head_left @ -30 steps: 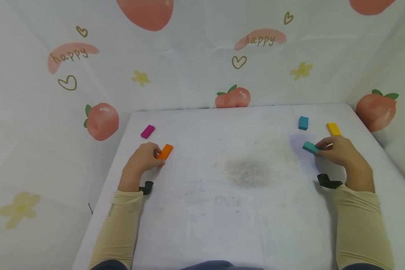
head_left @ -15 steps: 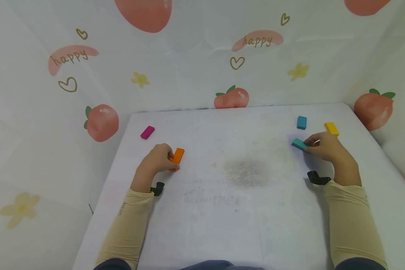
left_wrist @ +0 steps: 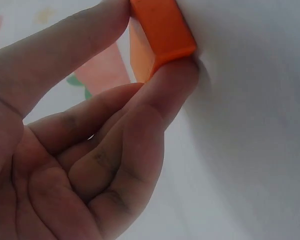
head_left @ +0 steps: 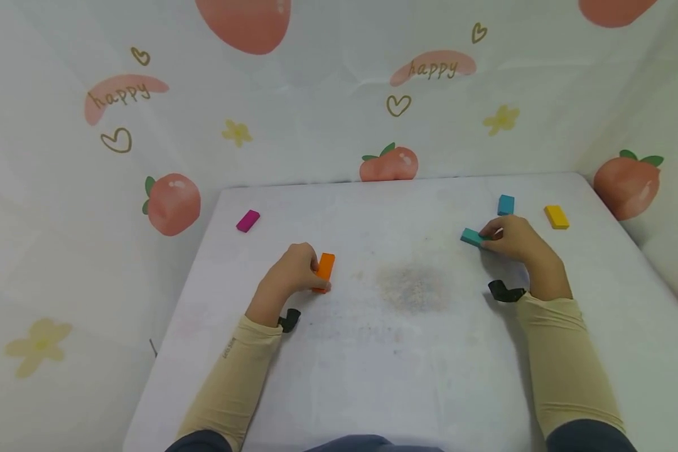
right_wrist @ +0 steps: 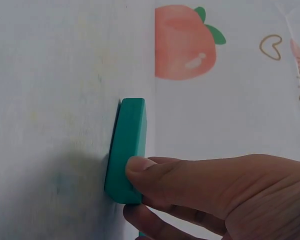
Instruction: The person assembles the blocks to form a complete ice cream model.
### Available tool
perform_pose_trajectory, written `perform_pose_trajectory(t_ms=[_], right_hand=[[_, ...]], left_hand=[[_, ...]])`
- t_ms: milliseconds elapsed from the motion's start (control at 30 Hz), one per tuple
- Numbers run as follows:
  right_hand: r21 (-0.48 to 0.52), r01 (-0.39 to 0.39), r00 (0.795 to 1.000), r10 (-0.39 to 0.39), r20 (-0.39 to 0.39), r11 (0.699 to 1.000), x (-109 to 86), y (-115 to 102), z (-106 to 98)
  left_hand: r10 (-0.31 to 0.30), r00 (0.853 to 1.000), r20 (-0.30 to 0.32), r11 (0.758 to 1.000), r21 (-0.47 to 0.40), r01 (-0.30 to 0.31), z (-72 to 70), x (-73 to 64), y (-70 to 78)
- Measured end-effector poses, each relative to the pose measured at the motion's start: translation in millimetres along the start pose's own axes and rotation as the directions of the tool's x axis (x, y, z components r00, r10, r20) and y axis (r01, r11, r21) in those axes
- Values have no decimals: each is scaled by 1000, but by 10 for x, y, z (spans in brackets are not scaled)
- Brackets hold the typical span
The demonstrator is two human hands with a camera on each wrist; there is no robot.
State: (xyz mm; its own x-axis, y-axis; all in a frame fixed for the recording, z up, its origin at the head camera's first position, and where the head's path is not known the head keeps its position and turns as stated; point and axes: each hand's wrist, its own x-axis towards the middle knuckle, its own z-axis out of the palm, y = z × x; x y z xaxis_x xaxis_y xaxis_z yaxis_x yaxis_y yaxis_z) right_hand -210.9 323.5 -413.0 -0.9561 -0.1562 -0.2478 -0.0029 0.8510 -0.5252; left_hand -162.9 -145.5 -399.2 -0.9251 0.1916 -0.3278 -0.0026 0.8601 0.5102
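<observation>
My left hand (head_left: 292,273) pinches an orange rectangular block (head_left: 326,266) left of the table's middle. In the left wrist view, thumb and fingertips meet the sides of the orange block (left_wrist: 166,31), which is close to the white surface. On the right, my right hand (head_left: 514,240) grips one end of a teal block (head_left: 471,236) between thumb and fingers. The free end of the teal block (right_wrist: 126,145) points away from the thumb in the right wrist view. Just beyond the right hand lies a blue block (head_left: 505,204), and a yellow block (head_left: 556,216) lies to its right.
A magenta block (head_left: 248,221) lies near the back left of the white table (head_left: 373,370). Behind the table hangs a white cloth (head_left: 311,94) printed with peaches and hearts. A dark camera mount sits at each wrist.
The left hand has moved right with the orange block. The right hand has moved left with the teal block, uncovering the yellow block. The magenta, blue and yellow blocks stay put.
</observation>
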Motion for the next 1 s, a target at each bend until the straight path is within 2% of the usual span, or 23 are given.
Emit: perform_pose_trajectory(t_ms=[467,700,867,1000], right_hand=[[33,48,999,-49,13,998,167,-299,136],[43,86,996,-87,17,995,231,-409,205],[50,145,989,-146,12,988,301,-502,273],[53,163,986,-164,12,985,343,-591,320]], left_hand=[[43,999,13,995,85,-44,300,7,376],[132,990,43,986,97,-135,516,-34,680],[179,984,20,977,111,-180,658,-43,817],[207,978,-6,974,97,-205,708,-50,873]])
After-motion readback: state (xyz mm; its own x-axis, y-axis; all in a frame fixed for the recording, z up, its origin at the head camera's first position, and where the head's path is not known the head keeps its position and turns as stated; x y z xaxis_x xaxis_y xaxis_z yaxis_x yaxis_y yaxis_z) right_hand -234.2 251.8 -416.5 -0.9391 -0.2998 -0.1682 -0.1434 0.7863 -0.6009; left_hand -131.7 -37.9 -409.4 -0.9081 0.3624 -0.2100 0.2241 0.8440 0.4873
